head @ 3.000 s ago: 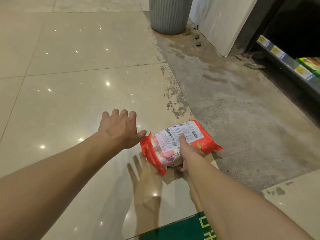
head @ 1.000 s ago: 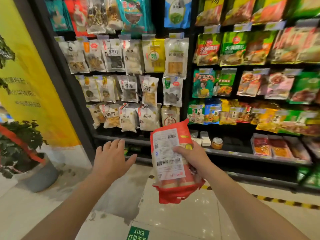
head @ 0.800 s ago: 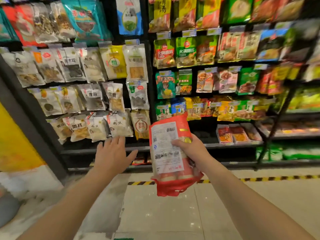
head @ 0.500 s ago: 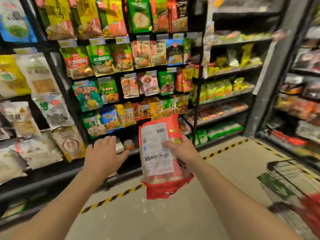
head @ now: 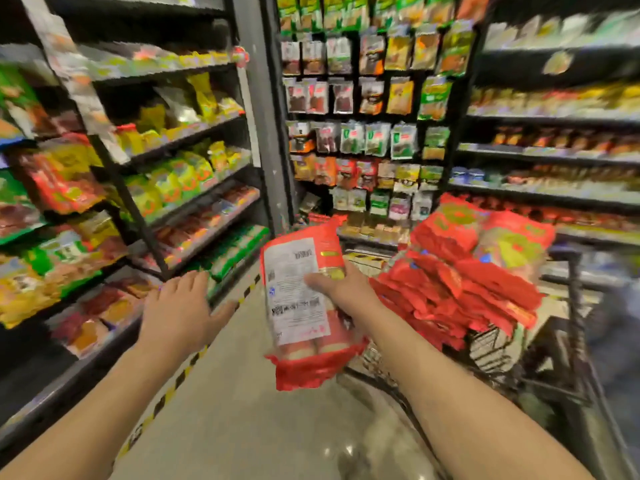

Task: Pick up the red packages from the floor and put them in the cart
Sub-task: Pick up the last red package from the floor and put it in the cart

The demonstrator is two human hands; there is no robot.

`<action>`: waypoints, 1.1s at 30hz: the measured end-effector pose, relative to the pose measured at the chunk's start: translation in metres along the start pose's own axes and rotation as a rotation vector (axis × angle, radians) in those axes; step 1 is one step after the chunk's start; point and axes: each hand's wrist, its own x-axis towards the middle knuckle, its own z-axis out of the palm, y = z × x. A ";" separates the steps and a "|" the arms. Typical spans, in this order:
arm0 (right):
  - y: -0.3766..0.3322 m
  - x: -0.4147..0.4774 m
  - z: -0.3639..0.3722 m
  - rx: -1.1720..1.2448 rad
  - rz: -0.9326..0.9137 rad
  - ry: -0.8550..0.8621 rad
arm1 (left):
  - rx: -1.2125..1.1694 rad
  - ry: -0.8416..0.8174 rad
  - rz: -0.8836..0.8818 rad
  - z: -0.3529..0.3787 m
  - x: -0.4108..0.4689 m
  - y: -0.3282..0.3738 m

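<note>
My right hand (head: 341,289) grips a red package (head: 303,306) with a white printed label, held upright at chest height just left of the cart. The wire shopping cart (head: 491,344) stands at the right, heaped with several red packages (head: 464,268). My left hand (head: 178,313) hovers to the left of the held package, palm down, fingers spread, holding nothing. The view is blurred by motion.
Store shelves (head: 180,188) full of packaged snacks line the left side and the back (head: 367,109). More shelving (head: 554,140) runs behind the cart on the right. A yellow-and-black stripe (head: 173,382) marks the floor along the left shelf base.
The view has swung right from the floor and left shelves to the aisle; the heaped cart has come into view. My right hand still holds the red package, now close beside the cart.
</note>
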 end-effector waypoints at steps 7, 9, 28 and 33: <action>0.021 0.024 -0.119 0.011 0.052 0.291 | -0.024 0.015 0.287 0.003 0.089 0.124; 0.021 0.031 -0.141 0.014 0.054 0.366 | -0.047 0.036 0.374 0.000 0.115 0.153; 0.000 0.123 -0.310 0.291 0.069 0.899 | -0.038 0.100 0.868 -0.045 0.262 0.354; 0.008 0.169 -0.359 0.318 0.137 0.881 | -0.030 0.078 0.821 -0.042 0.289 0.398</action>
